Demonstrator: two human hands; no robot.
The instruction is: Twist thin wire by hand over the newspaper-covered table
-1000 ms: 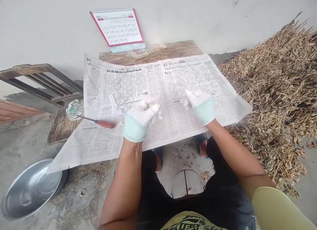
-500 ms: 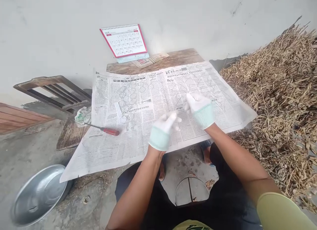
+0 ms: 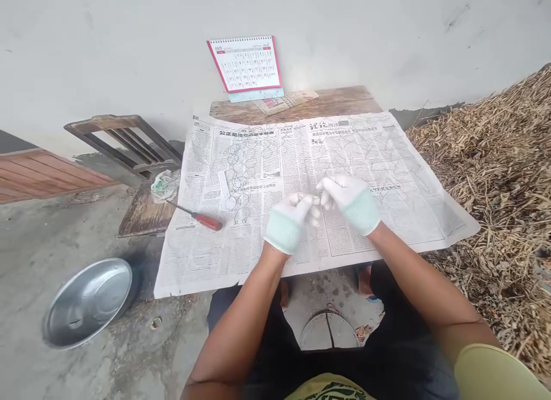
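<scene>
Both of my hands wear white gloves with mint-green cuffs, above a newspaper (image 3: 258, 256) spread over a wooden table. My left hand (image 3: 297, 210) is closed, thumb and fingertips pinched together. My right hand (image 3: 342, 194) is pinched too, its fingertips almost meeting those of the left. Whatever lies between the fingertips is too fine to make out. Several thin wire-like loops (image 3: 236, 159) lie on the left half of the paper, and fine bent strands (image 3: 387, 159) are spread over the right half. Left of my hands rests a small white strip with a round end (image 3: 224, 189).
A red-handled screwdriver (image 3: 207, 221) lies at the paper's left edge. A desk calendar (image 3: 246, 67) stands at the back. On the left are a wooden chair (image 3: 144, 210) with a crumpled plastic bag (image 3: 165, 186) and a metal basin (image 3: 88, 302). Dry stalks (image 3: 495, 170) are heaped on the right.
My right hand has come down and toward my left, so the fingertips are now nearly together. The head view has turned slightly left, shifting the scene rightward.
</scene>
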